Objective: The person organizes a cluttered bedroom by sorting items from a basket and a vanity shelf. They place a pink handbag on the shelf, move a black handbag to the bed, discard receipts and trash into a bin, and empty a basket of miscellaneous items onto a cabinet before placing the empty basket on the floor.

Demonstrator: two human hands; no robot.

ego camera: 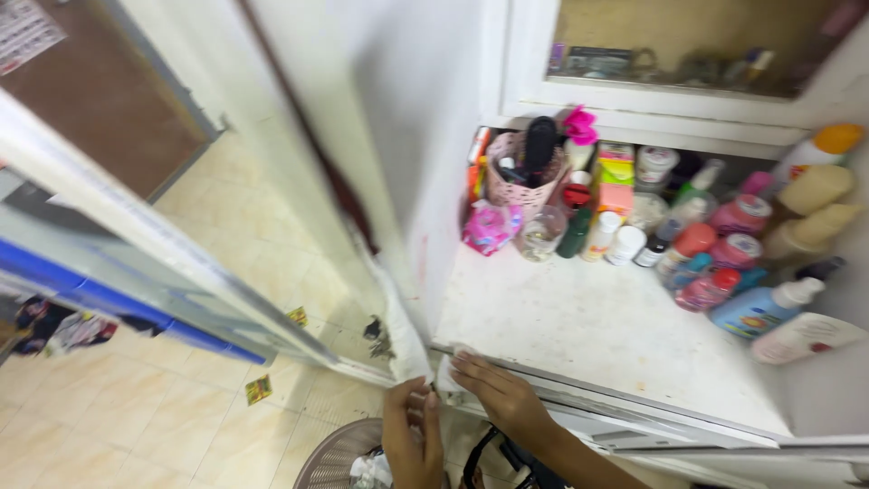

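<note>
**Both hands at the near corner of the white surface**

Big white surface (597, 326) ahead, its far end crowded with bottles (724, 254) and a pink basket (523, 177), the near half bare. A pale strip of paper or film (405, 335) hangs down the wall edge on the left, and it is blurred. Right hand (502, 398) lies flat, fingers (471, 367) spread and pressing a white scrap (450, 371) at the near-left corner. Left hand (412, 439) is curled just below the strip's lower end, fingers pinched together, seemingly on its tip. Peeling slowly and close to the wall looks wisest. A wicker bin (335, 462) sits beneath.
</note>
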